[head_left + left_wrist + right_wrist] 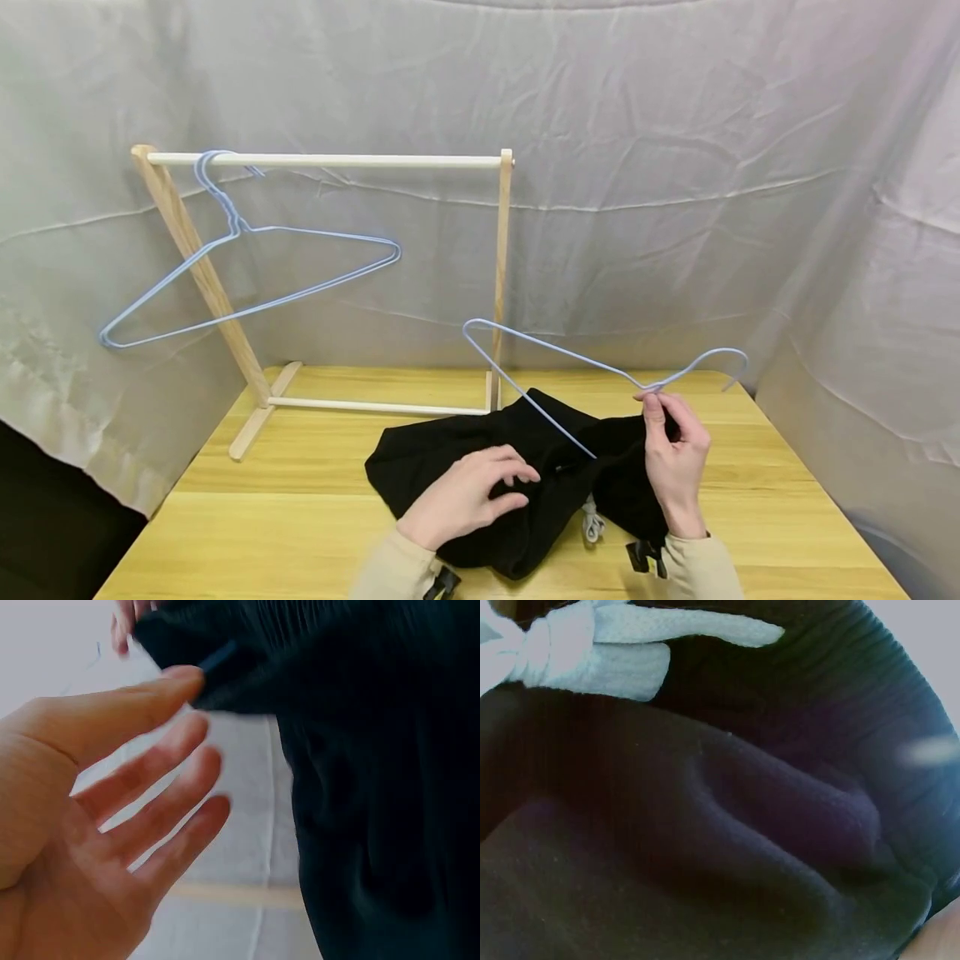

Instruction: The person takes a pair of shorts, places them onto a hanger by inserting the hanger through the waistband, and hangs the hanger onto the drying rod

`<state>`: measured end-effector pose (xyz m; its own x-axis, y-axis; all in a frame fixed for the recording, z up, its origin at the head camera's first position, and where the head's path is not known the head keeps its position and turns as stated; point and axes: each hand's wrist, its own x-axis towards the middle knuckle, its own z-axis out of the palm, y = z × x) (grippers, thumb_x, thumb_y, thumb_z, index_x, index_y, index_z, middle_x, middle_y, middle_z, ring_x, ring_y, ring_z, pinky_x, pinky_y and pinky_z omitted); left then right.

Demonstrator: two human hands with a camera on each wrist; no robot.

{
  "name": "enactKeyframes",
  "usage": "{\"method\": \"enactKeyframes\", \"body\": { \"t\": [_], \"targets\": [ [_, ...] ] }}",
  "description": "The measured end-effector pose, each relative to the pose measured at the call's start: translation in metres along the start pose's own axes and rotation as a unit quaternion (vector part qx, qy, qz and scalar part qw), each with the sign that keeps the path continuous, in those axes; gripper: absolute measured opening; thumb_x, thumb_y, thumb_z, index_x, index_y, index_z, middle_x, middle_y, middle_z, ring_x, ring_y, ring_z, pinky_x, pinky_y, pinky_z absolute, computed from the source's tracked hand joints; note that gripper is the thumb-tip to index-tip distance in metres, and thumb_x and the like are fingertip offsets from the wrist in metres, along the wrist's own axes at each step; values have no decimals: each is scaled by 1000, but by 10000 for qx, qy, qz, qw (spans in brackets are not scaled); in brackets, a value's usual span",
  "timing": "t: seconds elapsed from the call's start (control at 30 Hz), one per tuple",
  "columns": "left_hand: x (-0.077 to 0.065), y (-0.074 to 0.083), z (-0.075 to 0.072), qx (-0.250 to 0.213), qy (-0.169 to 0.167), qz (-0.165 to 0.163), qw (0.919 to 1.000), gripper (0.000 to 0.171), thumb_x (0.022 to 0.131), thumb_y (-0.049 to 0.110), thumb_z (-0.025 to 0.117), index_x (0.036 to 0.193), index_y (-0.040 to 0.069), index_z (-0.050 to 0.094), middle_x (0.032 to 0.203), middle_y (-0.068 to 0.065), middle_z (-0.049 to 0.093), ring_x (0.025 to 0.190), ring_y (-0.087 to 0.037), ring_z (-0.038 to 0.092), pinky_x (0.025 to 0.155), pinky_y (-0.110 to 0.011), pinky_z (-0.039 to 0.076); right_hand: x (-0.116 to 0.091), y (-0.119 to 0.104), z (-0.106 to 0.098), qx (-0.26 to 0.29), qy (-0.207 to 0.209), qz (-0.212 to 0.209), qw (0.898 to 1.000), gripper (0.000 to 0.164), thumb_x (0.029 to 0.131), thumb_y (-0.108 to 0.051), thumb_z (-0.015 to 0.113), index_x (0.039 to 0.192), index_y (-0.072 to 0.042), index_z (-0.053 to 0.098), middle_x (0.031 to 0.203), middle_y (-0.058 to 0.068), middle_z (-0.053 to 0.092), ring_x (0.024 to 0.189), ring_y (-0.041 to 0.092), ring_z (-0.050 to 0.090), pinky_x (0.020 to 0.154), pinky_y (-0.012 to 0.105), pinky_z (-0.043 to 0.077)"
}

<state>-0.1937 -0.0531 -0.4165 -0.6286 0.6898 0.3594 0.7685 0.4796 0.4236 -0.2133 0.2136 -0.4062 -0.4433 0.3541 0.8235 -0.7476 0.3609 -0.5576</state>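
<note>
Head view: the person's right hand [677, 454] pinches a blue wire hanger [585, 358] at its neck, thumb against forefinger. The hanger is tilted, hook toward the bench's right edge, one shoulder raised toward the left. Its lower bar slants down behind a fold of the black garment [562, 500]. Dark cloth also lies against the right hand; I cannot tell whether the other fingers grasp it.

Left grip: released. The left hand [472, 496] is over the garment, fingers loosely bent; the left wrist view shows them spread, thumb at the cloth's border, contact uncertain.

The garment lies bunched on the bench [765, 500], mid-width, its right part lifted near the right hand. A pale drawstring [592, 523] hangs from it, tied; the right wrist view shows it close up beside gathered cloth.

Toward the bench's back left corner stands a wooden rack [330, 160]. Blue hangers [234, 223] hang together at the rail's left end. Grey drapery [637, 250] rises beyond the back edge.
</note>
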Motion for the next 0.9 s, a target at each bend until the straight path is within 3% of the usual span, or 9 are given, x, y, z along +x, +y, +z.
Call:
{"method": "enactKeyframes", "body": {
  "t": [0.17, 0.27, 0.33, 0.4, 0.47, 0.57, 0.7, 0.8, 0.9],
  "targets": [
    [3, 21, 2, -217, -736, 406, 9962, 21, 94, 10, 70, 114, 12, 75, 107, 5, 76, 91, 7, 66, 82, -4, 46, 0, 1, 0, 9, 117, -28, 9999, 14, 90, 20, 56, 84, 18, 68, 82, -18, 63, 75, -2, 55, 69, 9, 42],
    [2, 32, 4, -1, -1193, 499, 9916, 11, 93, 12, 71, 103, 15, 75, 89, 9, 74, 76, 9, 59, 71, -1, 41, 0, 1, 1, 27, 149, -62, 9999, 13, 90, 20, 56, 85, 18, 68, 81, -17, 63, 75, -2, 55, 68, 9, 42],
    [0, 39, 5, 240, -1494, 217, 9882, 13, 91, 18, 74, 103, 18, 76, 90, 13, 73, 75, 6, 58, 71, -4, 41, 0, 0, 1, 36, 166, -85, 9998, 13, 90, 20, 56, 85, 18, 68, 82, -17, 63, 75, -1, 55, 69, 9, 42],
    [-3, 44, 6, 535, -1747, -279, 9828, 19, 87, 28, 78, 105, 20, 77, 93, 16, 73, 79, 2, 59, 73, -10, 45, 0, 0, 1, 27, 175, -103, 9998, 13, 90, 20, 56, 85, 18, 68, 82, -18, 63, 75, -1, 55, 69, 9, 42],
    [-6, 48, 6, 725, -1849, -862, 9763, 34, 82, 36, 82, 114, 24, 76, 111, 15, 74, 95, -5, 66, 80, -18, 51, 0, 0, 1, 8, 177, -117, 9998, 13, 89, 20, 56, 85, 18, 69, 82, -18, 63, 75, -2, 55, 70, 10, 42],
    [-10, 48, 8, 1098, -1728, -1313, 9700, 46, 74, 45, 87, 115, 27, 76, 122, 13, 71, 108, -9, 63, 84, -26, 52, 0, 1, 1, -35, 178, -107, 9998, 13, 89, 20, 57, 85, 17, 69, 82, -19, 62, 76, -2, 55, 70, 9, 42],
    [-11, 41, 9, 1599, -1488, -1663, 9616, 54, 61, 49, 93, 108, 28, 77, 121, 14, 69, 104, -12, 51, 80, -30, 41, 0, 2, 0, -75, 254, -68, 9996, 13, 89, 20, 57, 85, 17, 69, 80, -16, 62, 76, -2, 55, 71, 10, 43],
    [-12, 34, 8, 1565, -1529, -2026, 9545, 55, 57, 45, 96, 106, 28, 77, 117, 15, 68, 99, -16, 50, 78, -33, 38, 0, 2, 0, -124, 272, -48, 9995, 13, 90, 20, 57, 85, 17, 69, 79, -16, 61, 76, -2, 55, 70, 10, 43],
    [-12, 28, 7, 1170, -1630, -2296, 9524, 50, 59, 33, 97, 103, 26, 76, 106, 11, 69, 91, -19, 57, 76, -37, 39, -1, 3, 1, -162, 267, -20, 9995, 13, 90, 19, 57, 85, 17, 69, 79, -16, 61, 76, -2, 55, 70, 10, 43]
  ]
}}
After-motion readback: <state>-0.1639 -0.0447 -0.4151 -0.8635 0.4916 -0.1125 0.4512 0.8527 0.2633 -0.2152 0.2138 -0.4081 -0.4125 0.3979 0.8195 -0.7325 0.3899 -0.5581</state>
